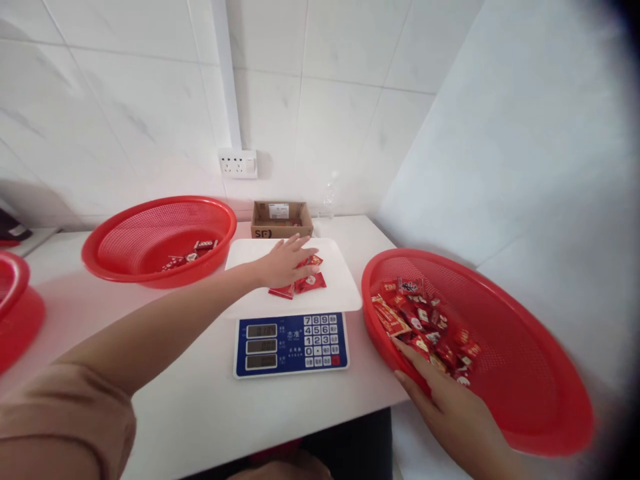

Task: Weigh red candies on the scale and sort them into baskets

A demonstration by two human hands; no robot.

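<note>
My left hand (285, 263) reaches over the white weighing pan (245, 257) of a digital scale, fingers spread above red-wrapped candies (311, 283). Some of these packets are partly covered by the hand, and whether it touches them I cannot tell. Below the pan is the scale's blue panel (293, 343) with keys and three small displays. At the right, my right hand (445, 407) grips the near rim of a red plastic basket (525, 347). Inside that basket lies a heap of red-wrapped candies (435, 327), beside my fingers.
Another red basket (140, 227) with a few candies stands left of the scale. A third red basket (20, 313) is cut off at the left edge. Behind the scale are a small cardboard box (283, 220) and a clear plastic bottle (327, 200) against the tiled wall with a socket (238, 164).
</note>
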